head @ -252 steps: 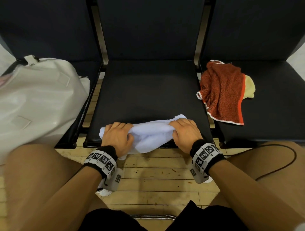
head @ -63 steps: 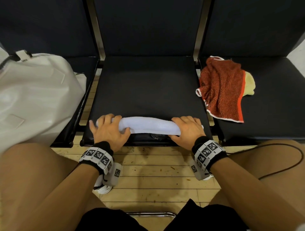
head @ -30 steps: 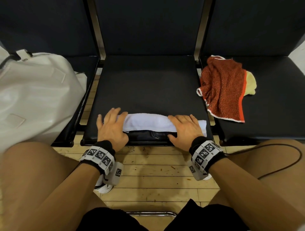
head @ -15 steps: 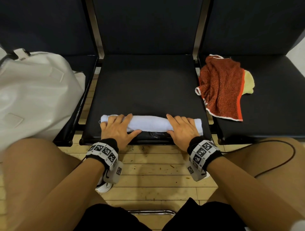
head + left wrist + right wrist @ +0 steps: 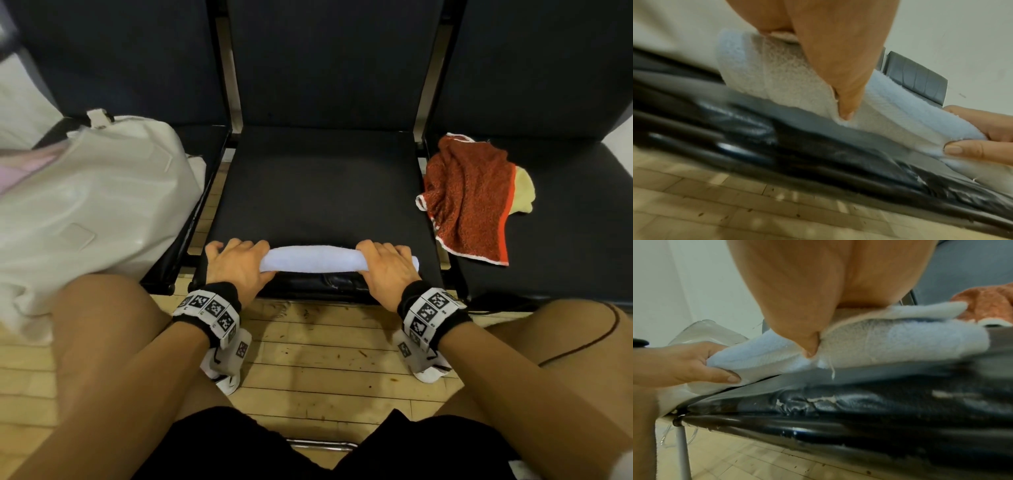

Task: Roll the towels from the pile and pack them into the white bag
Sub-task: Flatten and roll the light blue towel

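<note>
A pale blue towel [image 5: 315, 258], rolled into a long tube, lies across the front of the middle black seat [image 5: 318, 192]. My left hand [image 5: 250, 261] grips its left end, fingers over the top and thumb pressed into the near side. My right hand [image 5: 376, 262] grips the right end the same way. In the left wrist view my thumb [image 5: 840, 73] digs into the towel [image 5: 777, 73]. The right wrist view shows the roll's loose end [image 5: 910, 337] past my thumb [image 5: 807, 305]. The white bag [image 5: 85, 212] sits on the left seat.
A red towel [image 5: 469, 202] lies crumpled over a yellow one [image 5: 522, 195] on the right seat [image 5: 565, 222]. My bare knees flank the middle seat. Metal frame posts [image 5: 233, 85] separate the seats. Wooden floor [image 5: 318, 342] lies below.
Over the last second both hands went from lying flat on the roll to curling round its ends. The roll looks tighter and stays near the seat's front edge.
</note>
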Demonstrator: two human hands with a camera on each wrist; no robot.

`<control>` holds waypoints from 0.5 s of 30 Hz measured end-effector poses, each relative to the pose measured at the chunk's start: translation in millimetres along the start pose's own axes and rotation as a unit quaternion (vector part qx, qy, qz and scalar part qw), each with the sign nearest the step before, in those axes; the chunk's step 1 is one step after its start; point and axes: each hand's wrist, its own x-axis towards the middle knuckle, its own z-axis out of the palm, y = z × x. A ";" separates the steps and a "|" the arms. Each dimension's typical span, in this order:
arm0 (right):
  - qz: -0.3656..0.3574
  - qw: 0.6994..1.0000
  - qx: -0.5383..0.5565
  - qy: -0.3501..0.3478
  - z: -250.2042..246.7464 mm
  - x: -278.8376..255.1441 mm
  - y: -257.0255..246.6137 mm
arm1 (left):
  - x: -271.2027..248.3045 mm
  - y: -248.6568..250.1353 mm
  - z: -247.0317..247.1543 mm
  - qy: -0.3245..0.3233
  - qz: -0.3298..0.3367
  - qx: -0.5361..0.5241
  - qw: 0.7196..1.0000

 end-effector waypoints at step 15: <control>-0.107 0.989 -0.038 0.094 -118.9 53.2 -45.5 | 3.5 -49.7 -121.8 0.031 0.021 -0.016 0.999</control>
